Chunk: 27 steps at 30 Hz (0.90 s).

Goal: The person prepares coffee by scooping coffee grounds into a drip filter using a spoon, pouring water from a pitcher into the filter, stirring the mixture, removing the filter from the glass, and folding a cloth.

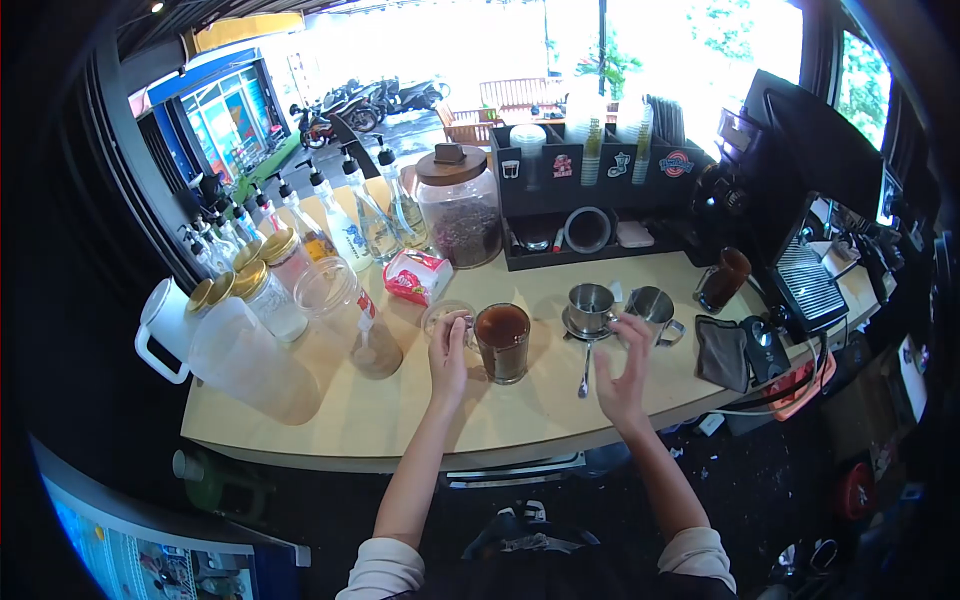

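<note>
A glass mug (503, 350) of brown drink stands upright on the light wooden counter. My left hand (449, 362) is closed at the mug's handle, on its left side. My right hand (624, 375) is open, thumb and fingers apart, just in front of a small metal cup (590, 308). Its fingertips are close to that cup's handle; I cannot tell if they touch. The cup sits on a metal saucer-like base, with a spoon (584, 380) pointing toward me. A second metal cup (652, 308) with a handle stands right behind my right fingers.
Left of the mug are a red-and-white packet (417, 276), a tall clear container (375, 350) with brown contents and a frosted pitcher (245, 355). Pump bottles and a wooden-lidded jar (459, 215) line the back. A dark glass (723, 280) and folded cloth (722, 353) lie right.
</note>
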Each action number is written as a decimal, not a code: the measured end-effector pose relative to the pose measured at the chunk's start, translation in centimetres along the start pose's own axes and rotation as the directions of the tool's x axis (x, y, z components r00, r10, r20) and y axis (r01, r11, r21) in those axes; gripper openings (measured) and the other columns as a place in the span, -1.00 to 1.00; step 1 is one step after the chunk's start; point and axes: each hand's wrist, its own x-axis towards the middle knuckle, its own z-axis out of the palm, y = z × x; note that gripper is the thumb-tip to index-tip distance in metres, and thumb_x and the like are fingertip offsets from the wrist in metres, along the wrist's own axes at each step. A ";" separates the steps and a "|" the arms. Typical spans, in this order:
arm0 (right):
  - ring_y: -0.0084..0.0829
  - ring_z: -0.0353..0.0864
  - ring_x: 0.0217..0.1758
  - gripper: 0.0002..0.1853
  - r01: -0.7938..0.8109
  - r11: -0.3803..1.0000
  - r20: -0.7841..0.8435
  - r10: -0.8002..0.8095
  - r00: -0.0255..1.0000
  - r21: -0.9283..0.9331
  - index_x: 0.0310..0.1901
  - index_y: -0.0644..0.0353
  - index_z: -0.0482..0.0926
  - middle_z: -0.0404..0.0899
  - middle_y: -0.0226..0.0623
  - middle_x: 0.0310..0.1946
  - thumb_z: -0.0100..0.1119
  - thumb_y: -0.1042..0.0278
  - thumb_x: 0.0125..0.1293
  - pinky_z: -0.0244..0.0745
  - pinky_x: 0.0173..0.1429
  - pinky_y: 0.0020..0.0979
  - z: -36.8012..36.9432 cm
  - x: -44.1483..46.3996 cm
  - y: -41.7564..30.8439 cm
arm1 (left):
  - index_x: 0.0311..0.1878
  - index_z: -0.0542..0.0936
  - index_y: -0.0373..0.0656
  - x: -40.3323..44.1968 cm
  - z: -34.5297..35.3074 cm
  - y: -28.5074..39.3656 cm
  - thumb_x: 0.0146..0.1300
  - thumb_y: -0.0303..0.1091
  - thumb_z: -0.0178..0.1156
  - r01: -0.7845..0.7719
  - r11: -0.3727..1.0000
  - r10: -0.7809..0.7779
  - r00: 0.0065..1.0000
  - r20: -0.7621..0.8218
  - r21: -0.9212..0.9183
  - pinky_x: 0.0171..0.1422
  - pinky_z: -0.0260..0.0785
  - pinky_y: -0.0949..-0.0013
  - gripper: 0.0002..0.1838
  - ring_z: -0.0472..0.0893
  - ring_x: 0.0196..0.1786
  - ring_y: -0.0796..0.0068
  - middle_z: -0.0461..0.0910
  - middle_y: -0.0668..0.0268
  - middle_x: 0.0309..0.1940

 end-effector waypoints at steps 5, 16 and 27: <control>-0.05 0.32 0.21 -0.61 -0.023 0.999 0.177 0.016 0.984 0.038 0.05 0.25 0.40 0.34 -0.03 0.08 0.18 0.53 0.17 0.22 0.31 -0.16 1.5 -1.0 -1.3 | -0.20 0.51 -0.20 1.0 0.3 -0.6 0.48 -0.26 -0.03 0.034 0.995 -0.028 0.998 0.065 -0.098 -0.10 0.31 0.58 -0.77 0.43 -0.24 0.73 0.47 0.45 -0.33; -0.08 0.38 0.14 -0.65 -0.149 0.986 0.263 0.124 0.957 0.080 0.01 0.24 0.41 0.37 -0.07 0.02 0.18 0.56 0.17 0.31 0.23 -0.22 2.2 -3.3 -2.2 | -0.52 0.36 -0.05 1.1 0.0 -1.4 0.43 -0.28 0.04 0.155 0.984 -0.148 0.985 0.087 -0.083 -0.38 0.03 0.56 -0.68 0.20 -0.46 0.80 0.23 0.60 -0.57; -0.09 0.40 0.10 -0.67 -0.174 0.982 0.246 0.151 0.957 0.075 -0.02 0.25 0.43 0.41 -0.07 -0.03 0.16 0.59 0.15 0.31 0.21 -0.24 2.2 -4.3 -2.2 | -0.52 0.41 -0.04 0.6 0.4 0.0 0.39 -0.31 0.05 0.261 0.954 -0.257 0.965 0.043 -0.147 -0.29 0.09 0.58 -0.71 0.26 -0.42 0.83 0.33 0.61 -0.54</control>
